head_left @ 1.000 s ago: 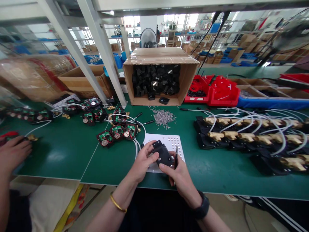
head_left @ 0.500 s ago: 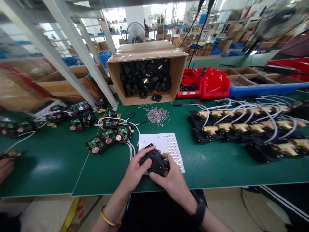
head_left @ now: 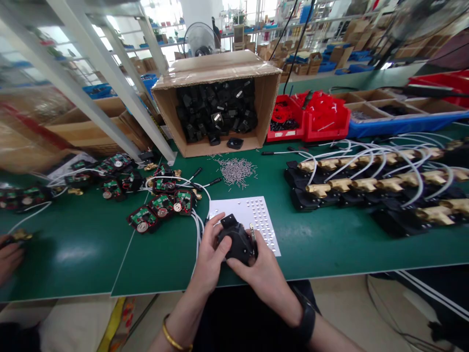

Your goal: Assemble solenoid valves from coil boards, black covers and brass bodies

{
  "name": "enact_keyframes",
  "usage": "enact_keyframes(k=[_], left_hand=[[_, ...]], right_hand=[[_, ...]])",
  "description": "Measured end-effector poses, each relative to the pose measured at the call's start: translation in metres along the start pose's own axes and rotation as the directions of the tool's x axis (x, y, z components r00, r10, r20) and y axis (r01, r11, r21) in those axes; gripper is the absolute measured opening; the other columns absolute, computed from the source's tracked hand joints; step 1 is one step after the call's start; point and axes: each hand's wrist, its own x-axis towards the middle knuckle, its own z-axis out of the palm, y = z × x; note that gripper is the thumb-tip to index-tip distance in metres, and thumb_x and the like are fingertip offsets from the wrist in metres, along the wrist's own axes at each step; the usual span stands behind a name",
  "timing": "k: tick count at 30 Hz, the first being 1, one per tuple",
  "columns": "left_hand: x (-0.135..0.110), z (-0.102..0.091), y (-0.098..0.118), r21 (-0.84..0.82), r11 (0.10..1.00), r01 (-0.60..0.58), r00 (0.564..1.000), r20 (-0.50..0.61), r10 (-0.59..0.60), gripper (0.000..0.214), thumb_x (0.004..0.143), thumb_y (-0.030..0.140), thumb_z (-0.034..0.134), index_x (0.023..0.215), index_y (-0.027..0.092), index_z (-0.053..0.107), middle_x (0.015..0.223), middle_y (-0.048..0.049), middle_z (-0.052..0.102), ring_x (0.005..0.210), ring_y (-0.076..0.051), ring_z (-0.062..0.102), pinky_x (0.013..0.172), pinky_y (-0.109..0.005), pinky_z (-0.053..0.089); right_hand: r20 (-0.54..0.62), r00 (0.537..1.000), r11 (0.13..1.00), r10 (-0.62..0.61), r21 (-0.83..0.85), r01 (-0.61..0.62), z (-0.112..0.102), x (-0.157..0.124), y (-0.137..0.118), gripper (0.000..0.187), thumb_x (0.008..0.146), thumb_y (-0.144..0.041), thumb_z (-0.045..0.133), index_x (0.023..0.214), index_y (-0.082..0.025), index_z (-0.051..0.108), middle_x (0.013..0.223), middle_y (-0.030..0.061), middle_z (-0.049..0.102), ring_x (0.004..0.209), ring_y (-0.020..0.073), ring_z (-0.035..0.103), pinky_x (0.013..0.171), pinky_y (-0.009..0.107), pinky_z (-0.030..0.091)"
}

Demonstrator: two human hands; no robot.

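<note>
Between my two hands is a black plastic housing (head_left: 237,243), held above the front of a white sheet (head_left: 234,207) dotted with rows of small silvery pieces. My left hand (head_left: 211,254) grips its left side, thumb on the near face. On the other side my right hand (head_left: 258,261) is closed around it, with a thin metal tool, perhaps tweezers (head_left: 253,237), tucked at the fingers. The housing's underside is hidden. Behind the sheet lies a heap of small screws (head_left: 237,171).
Open housings with green circuit boards (head_left: 161,205) lie to the left. Rows of black units with brass fittings (head_left: 340,185) and white cables fill the right. A cardboard box (head_left: 269,110) of black parts and red bins (head_left: 326,117) stand behind. Another person's hand (head_left: 10,259) is at far left.
The view has shifted slightly. Both hands still hold the housing, which has turned a little, so more of its square tab shows above my left fingers.
</note>
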Motion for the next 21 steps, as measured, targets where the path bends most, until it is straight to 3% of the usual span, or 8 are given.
enact_keyframes(k=[4, 8, 13, 21], left_hand=[[-0.001, -0.008, 0.008, -0.116, 0.989, 0.096, 0.992, 0.094, -0.086, 0.062, 0.081, 0.033, 0.061, 0.134, 0.027, 0.028, 0.123, -0.0075, 0.055, 0.112, -0.022, 0.052, 0.095, -0.033, 0.039], [0.001, -0.015, 0.009, -0.112, 0.985, 0.129, 0.980, 0.164, -0.110, 0.055, 0.077, 0.032, 0.066, 0.126, 0.020, 0.043, 0.125, -0.0095, 0.053, 0.117, -0.023, 0.049, 0.098, -0.031, 0.036], [0.002, -0.016, 0.003, -0.147, 0.985, 0.092, 0.990, 0.117, -0.076, 0.048, 0.076, 0.032, 0.066, 0.119, 0.019, 0.050, 0.118, -0.0092, 0.058, 0.113, -0.022, 0.051, 0.094, -0.028, 0.039], [-0.001, -0.014, 0.003, -0.163, 0.983, 0.079, 0.994, 0.090, -0.065, 0.047, 0.073, 0.027, 0.070, 0.116, 0.020, 0.052, 0.115, -0.0061, 0.060, 0.109, -0.019, 0.053, 0.092, -0.024, 0.039]], right_hand=[[-0.004, 0.999, 0.999, -0.032, 0.008, 0.032, 0.004, -0.001, 0.001, 0.046, 0.064, -0.019, 0.067, 0.104, -0.020, 0.046, 0.100, 0.0036, 0.061, 0.090, 0.0201, 0.059, 0.079, 0.032, 0.048], [0.013, 0.999, 0.999, -0.039, -0.013, 0.039, 0.002, 0.001, 0.001, 0.046, 0.062, -0.020, 0.069, 0.101, -0.019, 0.046, 0.100, 0.0039, 0.061, 0.093, 0.0208, 0.058, 0.082, 0.033, 0.046], [0.057, 0.998, 0.997, 0.021, 0.070, -0.025, -0.004, 0.002, -0.003, 0.046, 0.061, -0.025, 0.073, 0.100, -0.018, 0.047, 0.097, 0.0030, 0.061, 0.087, 0.0193, 0.058, 0.077, 0.031, 0.047], [0.086, 0.996, 0.995, -0.006, 0.097, -0.002, -0.006, 0.003, -0.001, 0.044, 0.060, -0.020, 0.073, 0.097, -0.018, 0.048, 0.092, 0.0008, 0.060, 0.087, 0.0189, 0.058, 0.078, 0.030, 0.046]])
